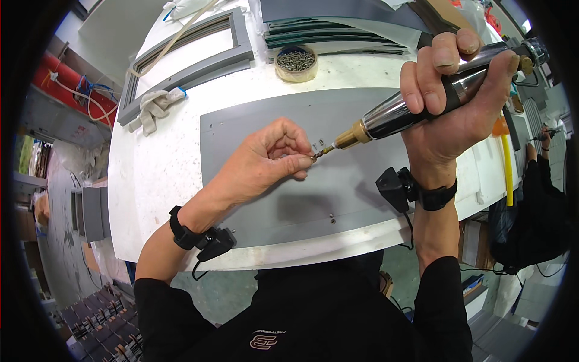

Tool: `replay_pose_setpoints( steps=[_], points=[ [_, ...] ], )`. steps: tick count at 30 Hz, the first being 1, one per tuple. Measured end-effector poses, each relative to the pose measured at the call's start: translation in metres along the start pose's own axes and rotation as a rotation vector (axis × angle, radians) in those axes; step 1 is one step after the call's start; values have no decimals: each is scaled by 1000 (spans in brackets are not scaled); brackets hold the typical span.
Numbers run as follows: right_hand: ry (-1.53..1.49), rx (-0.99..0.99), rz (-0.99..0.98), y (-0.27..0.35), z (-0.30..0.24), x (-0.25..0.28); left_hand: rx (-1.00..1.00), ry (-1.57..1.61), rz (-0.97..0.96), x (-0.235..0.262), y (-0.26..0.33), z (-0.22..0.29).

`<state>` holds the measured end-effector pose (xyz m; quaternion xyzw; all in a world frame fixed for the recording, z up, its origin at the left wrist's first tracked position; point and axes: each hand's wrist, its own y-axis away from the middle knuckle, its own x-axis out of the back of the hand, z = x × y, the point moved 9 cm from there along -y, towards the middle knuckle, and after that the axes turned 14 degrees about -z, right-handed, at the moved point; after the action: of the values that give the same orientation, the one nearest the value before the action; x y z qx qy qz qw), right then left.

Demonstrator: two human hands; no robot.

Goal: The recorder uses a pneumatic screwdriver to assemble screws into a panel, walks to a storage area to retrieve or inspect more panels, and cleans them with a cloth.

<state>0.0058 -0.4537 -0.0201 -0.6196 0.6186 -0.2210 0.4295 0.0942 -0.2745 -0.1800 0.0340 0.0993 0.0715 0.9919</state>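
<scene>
My right hand (455,90) grips a chrome electric screwdriver (398,111) with a brass nose, angled down to the left. Its bit meets a small screw (315,155) that my left hand (271,158) pinches between thumb and forefinger. Both hover over a flat grey metal panel (259,205) lying on the white worktable (157,175). A couple of small fittings sit on the panel just beyond the screw. Black bands with small devices wrap both my wrists.
A round tub of screws (295,60) stands behind the panel. A grey frame (187,69) and a crumpled white glove (155,107) lie at the far left. Dark glass slats (325,33) are stacked at the back. Another person in black (537,205) works at the right.
</scene>
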Motion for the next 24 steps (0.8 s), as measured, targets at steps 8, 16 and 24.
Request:
replay_pose_setpoints(
  steps=[8,16,24],
  points=[
    [-33,-8,-53,-4,1,-1,-36,103,-41,-4,-1,-1],
    [-23,-33,-146,-23,12,-9,-62,138,-29,-3,-9,1],
    [220,-189,89,-44,59,-11,-98,-719,275,32,-30,40]
  ],
)
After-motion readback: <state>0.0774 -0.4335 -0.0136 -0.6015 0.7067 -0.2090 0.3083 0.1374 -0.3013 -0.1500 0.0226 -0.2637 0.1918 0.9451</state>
